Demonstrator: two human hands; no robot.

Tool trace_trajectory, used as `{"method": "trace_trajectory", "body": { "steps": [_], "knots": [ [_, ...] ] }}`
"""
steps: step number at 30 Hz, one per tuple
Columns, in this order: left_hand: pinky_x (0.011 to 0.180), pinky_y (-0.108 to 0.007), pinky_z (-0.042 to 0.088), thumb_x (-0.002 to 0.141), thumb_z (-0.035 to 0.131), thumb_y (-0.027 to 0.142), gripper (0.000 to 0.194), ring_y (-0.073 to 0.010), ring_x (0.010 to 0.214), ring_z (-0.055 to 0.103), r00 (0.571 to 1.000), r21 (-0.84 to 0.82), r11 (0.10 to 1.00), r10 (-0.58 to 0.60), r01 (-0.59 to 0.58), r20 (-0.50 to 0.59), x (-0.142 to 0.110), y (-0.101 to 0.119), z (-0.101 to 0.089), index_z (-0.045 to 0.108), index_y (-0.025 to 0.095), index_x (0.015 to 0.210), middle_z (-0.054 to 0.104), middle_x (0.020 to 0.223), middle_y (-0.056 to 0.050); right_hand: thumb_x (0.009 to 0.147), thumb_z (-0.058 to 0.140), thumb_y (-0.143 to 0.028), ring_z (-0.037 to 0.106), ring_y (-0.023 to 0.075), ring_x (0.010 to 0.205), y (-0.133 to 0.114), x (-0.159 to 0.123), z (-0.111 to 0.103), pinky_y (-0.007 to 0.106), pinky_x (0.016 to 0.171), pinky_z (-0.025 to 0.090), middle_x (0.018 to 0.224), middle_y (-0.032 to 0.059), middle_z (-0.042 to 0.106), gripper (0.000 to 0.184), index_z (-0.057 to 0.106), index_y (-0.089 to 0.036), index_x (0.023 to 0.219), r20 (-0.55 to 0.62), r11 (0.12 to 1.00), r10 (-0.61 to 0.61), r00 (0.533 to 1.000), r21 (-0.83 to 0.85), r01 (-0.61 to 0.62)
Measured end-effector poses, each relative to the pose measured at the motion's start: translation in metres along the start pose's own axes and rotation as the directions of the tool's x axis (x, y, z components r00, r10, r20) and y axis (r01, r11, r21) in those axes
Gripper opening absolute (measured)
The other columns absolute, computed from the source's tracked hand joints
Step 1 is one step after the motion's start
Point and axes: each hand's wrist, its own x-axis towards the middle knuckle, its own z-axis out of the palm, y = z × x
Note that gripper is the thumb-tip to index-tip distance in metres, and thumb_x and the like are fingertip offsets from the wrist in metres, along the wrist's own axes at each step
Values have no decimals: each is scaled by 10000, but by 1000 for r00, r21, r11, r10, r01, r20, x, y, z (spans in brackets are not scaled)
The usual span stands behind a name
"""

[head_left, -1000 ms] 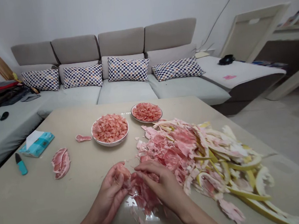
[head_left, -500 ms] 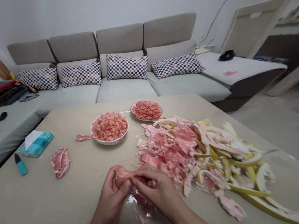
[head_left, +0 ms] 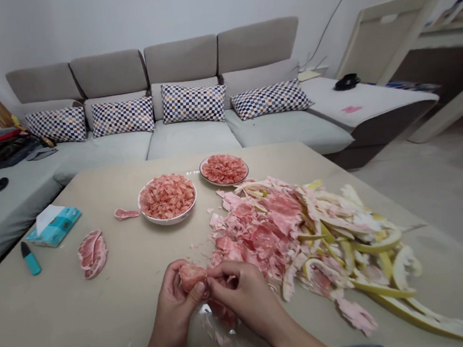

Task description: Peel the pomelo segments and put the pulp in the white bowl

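My left hand [head_left: 174, 299] is wrapped round a pink pomelo segment [head_left: 192, 274], holding it above the table's near edge. The fingertips of my right hand [head_left: 238, 290] are pinched at the segment's right end; whether they grip flesh or skin is hidden. Beneath the hands lie loose bits of membrane and a reddish piece [head_left: 224, 313], partly covered by my right hand. Beyond them stand a white bowl [head_left: 170, 221] heaped with peeled pomelo flesh [head_left: 168, 195] and a dark-rimmed plate [head_left: 226, 184] with more flesh. Two unpeeled segments [head_left: 92, 254] rest together on the left.
A large heap of pink membranes [head_left: 261, 230] and yellow-green rind strips [head_left: 384, 292] covers the table's right side. At the far left are a knife with a turquoise part [head_left: 31, 262] and a tissue pack [head_left: 58, 225]. A small membrane piece [head_left: 126, 213] lies beside the bowl. A sofa [head_left: 189, 136] stands behind.
The view has shifted slightly, so most things sit a little further left. Both hands keep nearly the same hold on the segment.
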Motion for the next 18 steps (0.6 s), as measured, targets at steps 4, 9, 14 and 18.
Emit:
{"method": "trace_trajectory", "body": {
  "steps": [4,9,14,18],
  "knots": [
    [756,-225,470,644,807,228,476,-133,796,598,997,90,994,67,-65,-21,1,-4,-2,479,228,989,631,819,35,748,596,-240,534,144,519,0,0,2,234,468,371,574,22,624,151,705,-159,681,-34,998,4,999,-67,-6],
    [741,-221,474,637,807,222,433,-137,796,601,993,140,985,108,-101,-44,0,-5,0,525,210,965,616,818,33,690,570,-167,499,123,512,2,-2,7,215,469,332,531,-7,560,103,646,-155,622,-94,992,10,996,-121,-21],
    [713,-239,483,666,793,246,397,-149,763,608,998,93,994,64,-63,-6,2,11,-3,566,173,984,646,831,-18,641,574,-177,478,95,446,2,4,-2,200,444,329,494,-37,556,57,575,-168,585,34,971,179,983,153,-182],
    [737,-214,485,711,769,265,348,-112,741,597,990,12,994,109,-108,-90,10,37,-12,567,168,978,641,819,-9,662,576,-186,480,80,457,-1,10,-17,192,456,335,524,-35,574,66,606,-153,614,59,936,208,976,277,-217]
  ]
}}
